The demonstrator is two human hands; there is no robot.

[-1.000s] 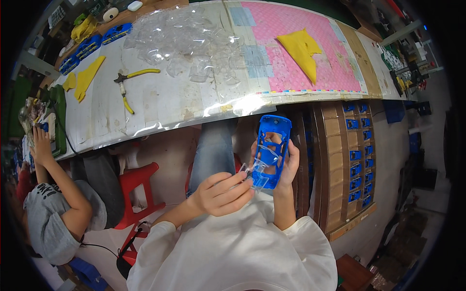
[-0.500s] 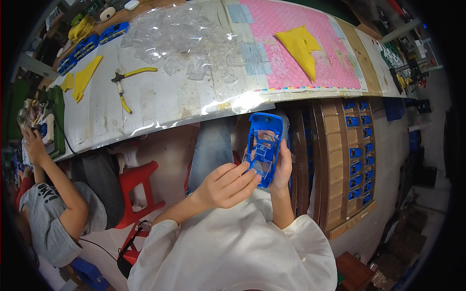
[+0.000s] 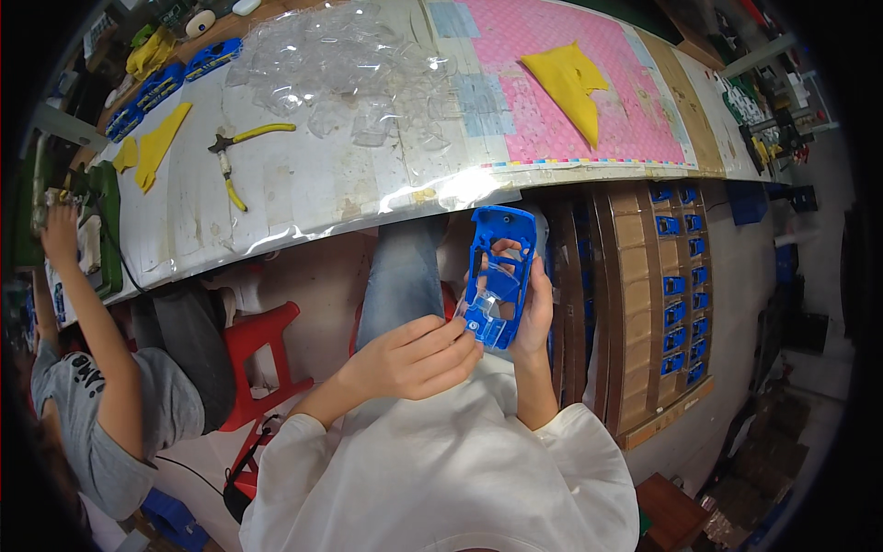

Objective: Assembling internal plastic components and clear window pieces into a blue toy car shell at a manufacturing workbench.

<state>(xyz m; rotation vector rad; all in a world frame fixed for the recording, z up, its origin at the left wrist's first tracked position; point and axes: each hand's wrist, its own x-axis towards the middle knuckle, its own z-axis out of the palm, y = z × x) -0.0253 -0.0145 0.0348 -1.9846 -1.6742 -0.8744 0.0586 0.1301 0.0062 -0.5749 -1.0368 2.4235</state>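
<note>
My right hand [image 3: 533,317] grips the side of a blue plastic toy car body [image 3: 505,224], its hollow inside facing me, held upright above my lap. Against the lower part of the shell lies a clear plastic window piece [image 3: 487,306], tilted over the openings. My left hand [image 3: 418,357] pinches the edge of this clear piece at the shell's lower left, fingers close together. Whether the piece is seated in the shell I cannot tell. Fingertips of the right hand show through the shell's opening.
Ahead stands a white worktable [image 3: 303,184] bearing a heap of clear plastic pieces [image 3: 340,74], yellow-handled nippers [image 3: 225,147] and yellow cloths [image 3: 572,87]. Right of me is a cardboard tray [image 3: 635,304] with several blue car bodies. A co-worker [image 3: 120,396] sits at left near a red stool [image 3: 262,359].
The clear piece has shifted and tilted within the shell, and my left hand has moved slightly left and down with it. The co-worker's arm at left has reached farther forward.
</note>
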